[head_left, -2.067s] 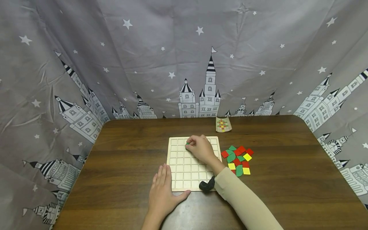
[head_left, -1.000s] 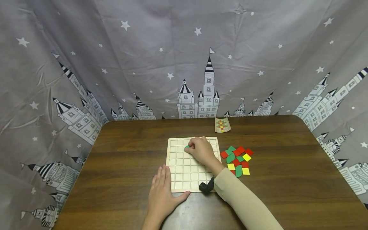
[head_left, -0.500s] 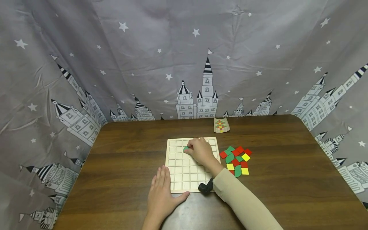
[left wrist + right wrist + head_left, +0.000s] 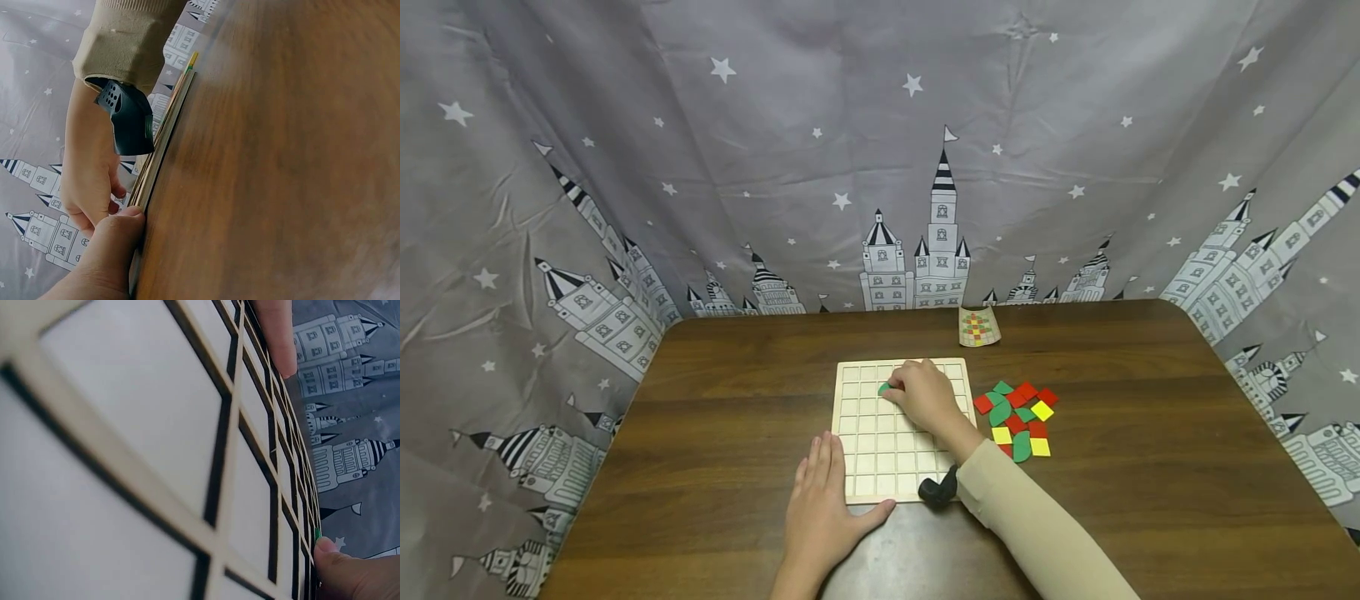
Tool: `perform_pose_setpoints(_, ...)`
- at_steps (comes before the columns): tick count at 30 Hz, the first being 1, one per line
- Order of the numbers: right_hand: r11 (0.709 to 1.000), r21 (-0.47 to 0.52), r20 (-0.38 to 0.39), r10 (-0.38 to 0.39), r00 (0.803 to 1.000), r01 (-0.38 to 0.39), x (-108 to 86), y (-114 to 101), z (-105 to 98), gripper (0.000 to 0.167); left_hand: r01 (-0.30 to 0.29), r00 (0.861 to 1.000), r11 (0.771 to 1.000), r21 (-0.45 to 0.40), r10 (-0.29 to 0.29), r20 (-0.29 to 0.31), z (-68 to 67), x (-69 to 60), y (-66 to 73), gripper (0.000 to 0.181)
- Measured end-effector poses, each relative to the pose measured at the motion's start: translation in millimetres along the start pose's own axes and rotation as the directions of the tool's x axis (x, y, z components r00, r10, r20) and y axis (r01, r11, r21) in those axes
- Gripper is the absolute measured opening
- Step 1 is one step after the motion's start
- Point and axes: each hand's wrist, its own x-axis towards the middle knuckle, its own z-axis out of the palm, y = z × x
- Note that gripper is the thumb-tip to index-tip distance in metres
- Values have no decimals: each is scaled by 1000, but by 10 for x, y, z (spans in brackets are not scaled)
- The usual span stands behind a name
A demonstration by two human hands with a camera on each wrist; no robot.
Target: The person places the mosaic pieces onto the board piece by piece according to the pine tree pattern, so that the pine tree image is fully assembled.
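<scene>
On the brown wooden table (image 4: pixel 730 400), a square board (image 4: pixel 865 442) of pale wood is laid flat, its face divided by thin raised ribs into rows of shallow square cells. Over its far left part, a green piece (image 4: pixel 883 389) is pinched between the thumb and fingers of the right hand (image 4: pixel 922 393). Most of the piece is covered, so its full outline cannot be told, nor whether the board is touched by it; in the right wrist view it is reduced to a sliver. The left hand (image 4: pixel 822 508) is spread at the board's left edge, fingers straight, thumb extended by the near edge. Several cells are hidden by the right hand, and the near right part by the sleeve (image 4: pixel 1037 525) and a black device (image 4: pixel 936 492). In the left wrist view, the board is seen edge-on, its cells unreadable.
</scene>
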Motion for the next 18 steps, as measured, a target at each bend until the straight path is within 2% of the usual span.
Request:
perform_pose_setpoints(5,1000,-7,-19,-19,1000,19,-45,-10,-26,12,9,1000,1000,-8,-9,10,-10,-1,9,124)
perform_pose_setpoints(10,999,31,-29,-33,999,34,-91,-8,-78,6,17,1000,1000,-12,-16,21,-24,4,17,124)
perform_pose_setpoints(18,995,102,-44,-11,999,16,-192,114,-214,16,19,1000,1000,-4,-19,25,-22,4,16,124)
